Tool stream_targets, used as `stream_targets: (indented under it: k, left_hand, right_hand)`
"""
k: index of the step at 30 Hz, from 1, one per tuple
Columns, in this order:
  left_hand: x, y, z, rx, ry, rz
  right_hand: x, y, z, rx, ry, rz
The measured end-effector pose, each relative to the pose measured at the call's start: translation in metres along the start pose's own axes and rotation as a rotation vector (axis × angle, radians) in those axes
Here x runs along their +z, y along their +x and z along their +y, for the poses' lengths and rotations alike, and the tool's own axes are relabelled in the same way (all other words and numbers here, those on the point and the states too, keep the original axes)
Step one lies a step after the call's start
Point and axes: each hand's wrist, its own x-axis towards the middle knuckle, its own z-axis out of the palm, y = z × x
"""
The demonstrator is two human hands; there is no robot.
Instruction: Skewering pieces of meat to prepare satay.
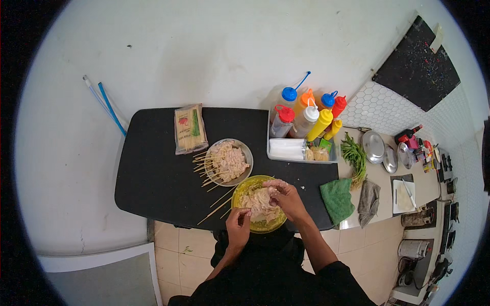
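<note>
Raw, pale pink sliced meat (257,199) fills a yellow bowl (264,230) at the front edge of the black table. Over the bowl's left rim is my left hand (239,226), thumb and fingers drawn together near a small bit of meat. My right hand (286,198) curls over the meat from the right, with bits stuck to its fingers. Whether either hand grips a piece is unclear. Behind the bowl sits a metal bowl (249,153) of skewered meat (231,162), its bamboo sticks pointing left. Several bare bamboo skewers (216,210) lie left of the yellow bowl.
A packet of bamboo skewers (190,129) lies on the black table (160,168). At right stands a plastic bin (302,160) of squeeze bottles (320,124). Beyond are a green cloth (337,201), a grey cloth (368,202), leafy greens (354,158) and a white cutting board with a knife (402,197).
</note>
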Motion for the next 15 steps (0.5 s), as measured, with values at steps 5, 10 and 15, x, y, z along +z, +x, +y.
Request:
stream_targets:
  k: [5,10,15]
  left_hand:
    - [0.0,0.001,0.001,0.07,0.069,0.041]
    - [0.005,0.001,0.003,0.067,0.139,0.055]
    - [0.005,0.001,0.001,0.081,0.149,0.096]
  right_hand:
    - [0.012,-0.013,-0.025,-0.149,-0.667,0.146]
    - [0.032,-0.022,-0.01,-0.452,-0.952,0.311]
    - [0.037,-0.023,0.002,-0.373,-0.909,0.28]
